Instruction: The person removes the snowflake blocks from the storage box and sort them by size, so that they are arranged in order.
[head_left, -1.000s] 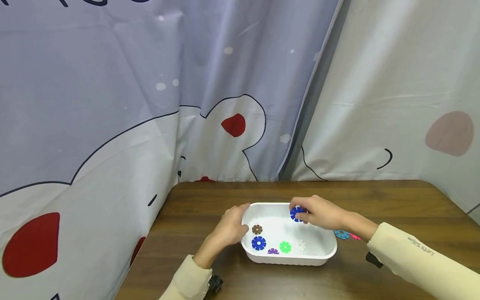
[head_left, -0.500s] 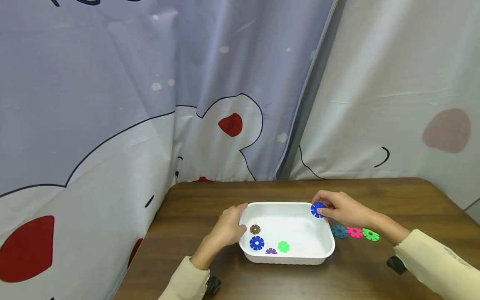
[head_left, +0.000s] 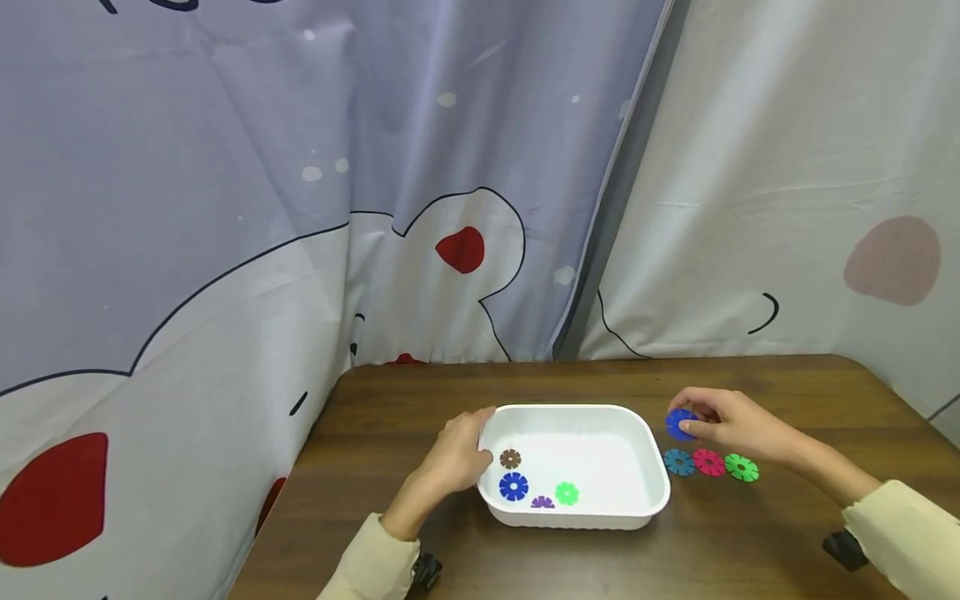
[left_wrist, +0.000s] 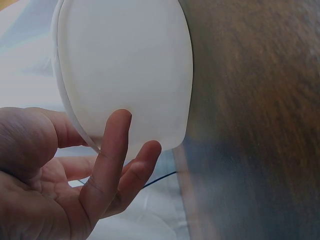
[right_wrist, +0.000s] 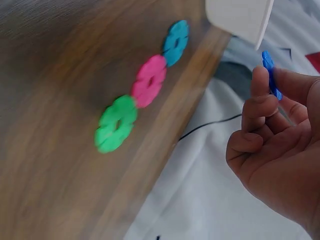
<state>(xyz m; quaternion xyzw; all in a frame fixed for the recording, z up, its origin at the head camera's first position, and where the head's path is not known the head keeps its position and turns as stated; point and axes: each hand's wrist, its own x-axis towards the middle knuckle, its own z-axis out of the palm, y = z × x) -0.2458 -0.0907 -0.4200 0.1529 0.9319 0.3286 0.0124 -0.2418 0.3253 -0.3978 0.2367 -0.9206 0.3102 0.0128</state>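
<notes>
My left hand [head_left: 459,452] holds the left end of a white plastic tub [head_left: 592,521], thumb over the rim and fingers against the outer wall [left_wrist: 130,55]. Between thumb and fingertips, my right hand [head_left: 731,423] pinches a blue notched disc [head_left: 679,424], raised over the table to the right of the tub. Just below it, a teal disc [head_left: 679,462], a pink disc [head_left: 708,462] and a green disc [head_left: 742,467] lie in a row. Inside the tub are a brown disc [head_left: 510,458], another blue disc [head_left: 513,486], a partly hidden purple disc [head_left: 543,502] and a light green disc [head_left: 567,493].
The tub and discs are on a dark wooden table [head_left: 585,567]. Behind it hangs a printed curtain [head_left: 420,125], which reaches down to the table's back edge [head_left: 450,365].
My right hand has carried the blue disc from inside the tub, over its right rim, to above the row. A pale disc seen in the tub no longer shows. The left hand keeps its hold.
</notes>
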